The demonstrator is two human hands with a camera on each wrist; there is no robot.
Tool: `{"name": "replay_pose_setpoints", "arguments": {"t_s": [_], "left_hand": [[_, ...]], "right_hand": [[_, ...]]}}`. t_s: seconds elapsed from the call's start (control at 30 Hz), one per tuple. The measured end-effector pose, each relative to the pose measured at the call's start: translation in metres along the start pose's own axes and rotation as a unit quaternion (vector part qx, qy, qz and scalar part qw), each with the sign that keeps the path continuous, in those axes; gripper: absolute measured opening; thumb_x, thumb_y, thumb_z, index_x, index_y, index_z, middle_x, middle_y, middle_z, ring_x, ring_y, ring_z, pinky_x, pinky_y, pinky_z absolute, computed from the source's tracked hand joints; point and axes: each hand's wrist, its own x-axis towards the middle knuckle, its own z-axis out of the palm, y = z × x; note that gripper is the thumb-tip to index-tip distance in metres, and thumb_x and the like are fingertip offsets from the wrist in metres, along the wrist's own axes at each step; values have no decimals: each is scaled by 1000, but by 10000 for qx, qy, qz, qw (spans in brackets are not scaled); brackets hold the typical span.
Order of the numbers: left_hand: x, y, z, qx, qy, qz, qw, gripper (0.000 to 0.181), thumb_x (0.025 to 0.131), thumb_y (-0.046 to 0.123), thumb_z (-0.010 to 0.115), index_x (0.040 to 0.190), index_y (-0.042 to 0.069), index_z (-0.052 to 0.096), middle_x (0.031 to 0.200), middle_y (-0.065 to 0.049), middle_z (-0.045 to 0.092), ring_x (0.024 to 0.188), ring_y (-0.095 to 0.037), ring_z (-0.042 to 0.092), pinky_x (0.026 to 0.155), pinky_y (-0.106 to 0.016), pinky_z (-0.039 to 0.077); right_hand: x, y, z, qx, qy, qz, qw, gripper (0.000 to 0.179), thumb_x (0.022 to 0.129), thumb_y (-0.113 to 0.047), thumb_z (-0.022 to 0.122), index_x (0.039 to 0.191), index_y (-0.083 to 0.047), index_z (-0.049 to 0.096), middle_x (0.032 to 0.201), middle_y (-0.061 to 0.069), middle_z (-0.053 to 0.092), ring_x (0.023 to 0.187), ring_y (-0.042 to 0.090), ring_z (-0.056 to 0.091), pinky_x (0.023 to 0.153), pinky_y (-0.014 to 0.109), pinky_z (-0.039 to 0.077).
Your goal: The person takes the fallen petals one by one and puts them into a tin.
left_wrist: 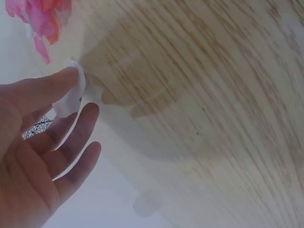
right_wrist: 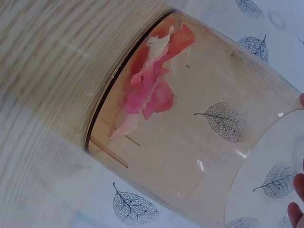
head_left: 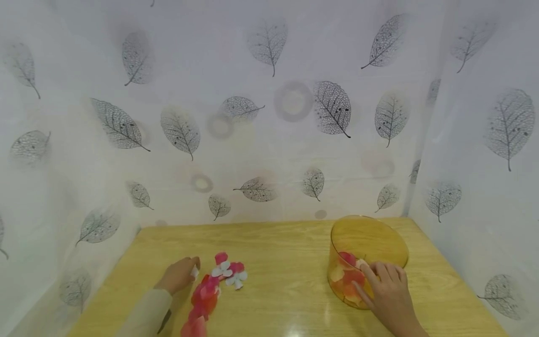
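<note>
My left hand [head_left: 178, 276] is low over the left part of the table and pinches a small white petal [left_wrist: 70, 97] between thumb and index finger, its other fingers loosely bent. Just right of it runs a line of pink and red artificial petals [head_left: 206, 297], with white flower heads [head_left: 237, 279] at its far end. On the right, a see-through amber container [head_left: 370, 238] stands upright. My right hand [head_left: 391, 292] grips its near rim, thumb on the outer wall and fingers over the edge. Pink, red and white petals [right_wrist: 147, 90] lie at the container's bottom.
Pale wood-grain table [head_left: 286, 262] spans the area between the hands. White sheeting [head_left: 269, 154] printed with grey leaves rises behind it and along both sides.
</note>
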Motion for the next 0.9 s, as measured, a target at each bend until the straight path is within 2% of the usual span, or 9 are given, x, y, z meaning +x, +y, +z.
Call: {"name": "replay_pose_setpoints", "arguments": {"t_s": [0.2, 0.33, 0.5, 0.63, 0.7, 0.8, 0.9], "left_hand": [[-2, -1, -2, -7, 200, 179, 9996, 23, 75, -1, 71, 87, 12, 57, 83, -5, 64, 77, -22, 61, 72, -41, 52], [-1, 1, -6, -19, 234, 133, 9996, 20, 77, -1, 69, 88, 12, 58, 83, -5, 64, 77, -21, 61, 72, -41, 53], [4, 17, -15, -60, 533, 223, 9983, 19, 80, 3, 70, 91, 13, 59, 88, -4, 67, 81, -21, 62, 76, -40, 54], [11, 46, -26, -90, 830, 470, 9954, 19, 81, 6, 71, 94, 15, 60, 91, -3, 68, 82, -19, 63, 76, -38, 54], [14, 64, -33, -163, 1000, 709, 9923, 18, 81, 7, 71, 95, 15, 61, 91, -2, 68, 79, -18, 63, 74, -36, 55], [17, 96, -43, -213, 1287, 1172, 9845, 17, 82, 8, 70, 96, 15, 63, 89, 0, 69, 77, -15, 64, 70, -32, 54], [20, 129, -52, -216, 1559, 1704, 9727, 16, 83, 10, 69, 97, 16, 63, 88, 0, 71, 76, -14, 66, 65, -28, 53]], "right_hand": [[-1, 0, 0, 17, -30, 22, 10000, 59, 96, -57, 29, 100, -9, 63, 81, 7, 52, 76, 25, 44, 77, 44, 29], [-2, 1, 1, 5, -39, 36, 10000, 60, 96, -57, 29, 99, -8, 64, 81, 9, 52, 76, 26, 44, 77, 45, 30], [-2, 2, 1, -16, -19, 40, 10000, 61, 96, -58, 27, 97, -7, 62, 81, 9, 52, 76, 27, 45, 77, 45, 30], [-2, 2, 0, 1, -18, 41, 10000, 60, 96, -57, 28, 98, -8, 62, 81, 9, 52, 76, 27, 45, 77, 45, 30], [-2, 2, 0, 6, -9, 33, 10000, 59, 96, -57, 29, 97, -8, 62, 81, 9, 52, 76, 27, 45, 77, 45, 29], [-1, 1, 0, 2, 19, 14, 10000, 60, 96, -57, 28, 97, -8, 62, 80, 8, 52, 76, 26, 45, 76, 45, 29], [0, 1, 0, 13, 26, -10, 10000, 60, 96, -57, 28, 97, -8, 62, 80, 8, 52, 75, 26, 44, 76, 44, 29]]}}
